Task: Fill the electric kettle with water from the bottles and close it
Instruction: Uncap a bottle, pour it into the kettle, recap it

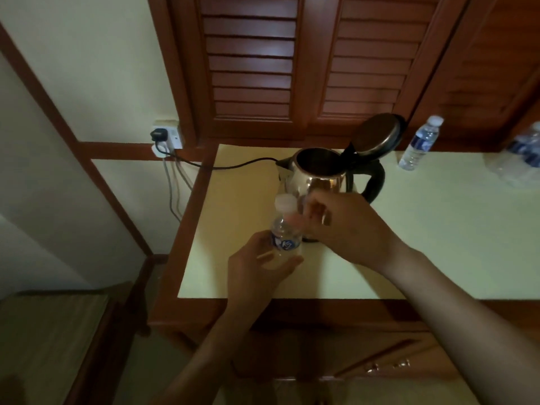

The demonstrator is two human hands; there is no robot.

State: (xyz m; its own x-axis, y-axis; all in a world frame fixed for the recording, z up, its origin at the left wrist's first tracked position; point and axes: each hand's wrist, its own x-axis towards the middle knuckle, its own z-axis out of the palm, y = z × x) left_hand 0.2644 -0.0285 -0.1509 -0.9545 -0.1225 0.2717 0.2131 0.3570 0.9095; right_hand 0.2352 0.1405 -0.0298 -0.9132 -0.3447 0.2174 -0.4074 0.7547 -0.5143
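A steel electric kettle point(315, 173) stands on the pale table top point(423, 244), its black-rimmed lid point(378, 135) hinged open and its inside dark. In front of it my left hand point(257, 270) grips the body of a small clear water bottle point(285, 238) with a blue label. The bottle is upright and its white cap point(286, 203) is on. My right hand point(342, 226) hovers just right of the bottle's neck with fingers loosely curled, blurred, holding nothing that I can see.
A second capped bottle point(419, 143) stands at the back right, beside a plastic-wrapped pack of bottles point(523, 153) at the right edge. The kettle's black cord point(233, 165) runs left to a wall socket point(166, 138). Louvred wooden doors rise behind the table. A drawer front sits below.
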